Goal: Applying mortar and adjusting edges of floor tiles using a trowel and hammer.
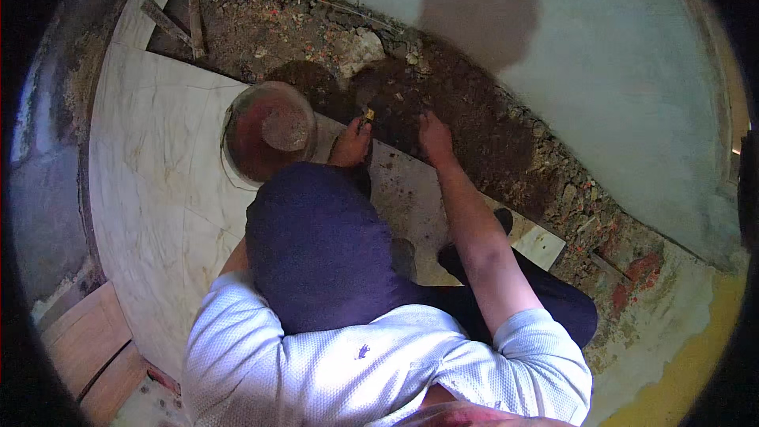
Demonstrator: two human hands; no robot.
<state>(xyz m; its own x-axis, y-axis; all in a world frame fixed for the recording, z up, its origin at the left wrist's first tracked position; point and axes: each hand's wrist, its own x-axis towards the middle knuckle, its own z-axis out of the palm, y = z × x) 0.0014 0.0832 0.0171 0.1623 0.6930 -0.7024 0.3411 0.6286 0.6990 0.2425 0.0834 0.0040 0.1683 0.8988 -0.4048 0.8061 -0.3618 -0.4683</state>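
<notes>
My left hand [350, 145] is closed around a small tool with a yellow end [368, 115]. Its working part cannot be made out against the dark soil. My right hand [436, 137] reaches over the damp soil [399, 119], its fingers curled together; whatever they may hold is hidden. Left of my left hand stands a round bucket [310, 130] with a reddish inside and a greyish round patch in it. Pale veined tiles [150, 134] border the strip of bare soil, and a dirt-spotted tile [407, 190] lies just below my hands.
A plastered wall [617, 87] runs along the far side, with rubble [577, 194] at its foot. Two wooden strips [197, 25] lie at the far left. A pale rock [364, 47] sits in the soil. My bent knee [316, 229] stands beside the bucket.
</notes>
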